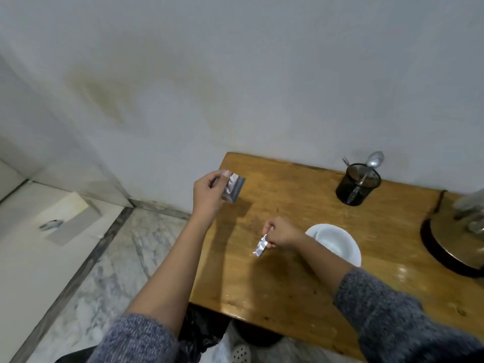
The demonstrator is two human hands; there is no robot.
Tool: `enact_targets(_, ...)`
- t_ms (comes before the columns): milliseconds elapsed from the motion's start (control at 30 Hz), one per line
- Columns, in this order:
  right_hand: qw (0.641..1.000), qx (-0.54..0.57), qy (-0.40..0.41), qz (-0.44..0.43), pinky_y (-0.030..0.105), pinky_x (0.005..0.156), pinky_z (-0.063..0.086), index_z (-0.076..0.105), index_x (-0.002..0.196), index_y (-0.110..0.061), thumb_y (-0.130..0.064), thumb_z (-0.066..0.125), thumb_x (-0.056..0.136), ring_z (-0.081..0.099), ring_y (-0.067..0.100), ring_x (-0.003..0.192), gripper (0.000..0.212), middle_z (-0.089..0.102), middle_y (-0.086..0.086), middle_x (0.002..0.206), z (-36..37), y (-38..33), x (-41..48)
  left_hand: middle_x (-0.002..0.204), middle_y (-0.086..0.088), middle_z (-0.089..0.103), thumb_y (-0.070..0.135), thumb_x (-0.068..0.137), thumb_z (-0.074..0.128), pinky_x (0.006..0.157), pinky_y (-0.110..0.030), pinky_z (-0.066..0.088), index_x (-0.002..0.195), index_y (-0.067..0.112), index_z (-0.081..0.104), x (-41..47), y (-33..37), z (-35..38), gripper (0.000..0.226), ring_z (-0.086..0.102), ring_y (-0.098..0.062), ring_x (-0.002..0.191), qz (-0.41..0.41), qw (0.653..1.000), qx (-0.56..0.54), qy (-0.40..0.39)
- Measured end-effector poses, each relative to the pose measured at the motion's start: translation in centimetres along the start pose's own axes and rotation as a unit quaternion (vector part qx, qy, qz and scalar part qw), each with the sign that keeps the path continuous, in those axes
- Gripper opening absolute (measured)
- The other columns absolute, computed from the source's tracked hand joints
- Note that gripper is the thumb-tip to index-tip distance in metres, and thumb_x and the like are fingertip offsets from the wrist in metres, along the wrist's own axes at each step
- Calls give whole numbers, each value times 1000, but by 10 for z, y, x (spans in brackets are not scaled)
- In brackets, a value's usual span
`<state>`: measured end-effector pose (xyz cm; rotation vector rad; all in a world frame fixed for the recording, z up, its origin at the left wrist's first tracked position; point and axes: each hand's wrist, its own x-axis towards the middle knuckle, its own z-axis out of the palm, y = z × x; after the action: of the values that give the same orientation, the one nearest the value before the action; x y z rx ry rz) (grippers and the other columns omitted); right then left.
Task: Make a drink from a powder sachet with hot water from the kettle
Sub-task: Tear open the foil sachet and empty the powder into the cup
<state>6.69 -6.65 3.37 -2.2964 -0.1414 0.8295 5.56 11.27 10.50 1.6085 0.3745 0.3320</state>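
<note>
Clearly the sachet (231, 188) is torn open: its silvery body is pinched between thumb and fingers of the left hand (208, 196), held up over the far left corner of the counter (282, 279), while the right hand (281, 233) grips the torn-off strip (260, 246) lower down and nearer, just left of the white cup (334, 244). The two foil pieces are well apart. The cup stands on the counter to the right of both hands and looks empty, though glare makes that uncertain.

The step in hand, I judge, is getting the powder into the cup. To do it well, the open mouth should stay upward until the sachet is over the cup, then be tipped slowly and tapped so nothing spills on the wood; the strip can be dropped aside first.

Farther right, a kettle (455, 231) sits at the counter's edge, partly cut off. At the far side a dark mesh holder (357, 184) carries a spoon (373, 162) for stirring.

No brand or writing is readable on the foil; only its plain side shows.
</note>
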Motion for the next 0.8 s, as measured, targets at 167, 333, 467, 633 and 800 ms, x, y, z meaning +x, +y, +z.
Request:
enact_targets(167,994,-101,-42,-10,28,60,42,48,69,-18,6,49,78,54,21,73,25,52,0,67,29,7,18,92,-11,64,13,88,60,61,-2,43,95,-5,67,-5,-24,-18,21,58,-3,75,-24,999,20,8)
enact_targets(333,987,-158,-5,-31,32,66,42,53,86,-18,-4,55,79,58,27,93,16,56,6,100,36,12,16,92,-6,64,10,87,60,64,-1,44,99,-3,67,-8,-29,-16,19,57,1,74,-30,999,16,-15)
enact_targets(467,989,-131,34,-65,37,73,47,54,94,-19,-11,59,80,54,25,92,17,40,1,109,37,9,18,92,-6,64,13,87,61,69,-8,45,94,5,68,-5,-27,-6,13,59,-6,79,-33,998,22,-48)
enact_targets(633,969,153,114,-154,23,67,46,55,99,-17,-6,67,80,51,9,65,24,52,2,97,2,-19,-1,96,-7,65,14,87,61,73,-14,46,102,1,68,-3,-10,31,21,58,-15,91,-36,997,0,-62)
enact_targets(800,916,335,146,-163,24,64,52,57,97,-22,-15,67,85,59,7,77,17,62,-4,87,-44,-18,-38,96,-8,64,12,88,58,59,0,45,109,-6,64,-10,14,88,28,57,-5,76,-30,993,-49,-99)
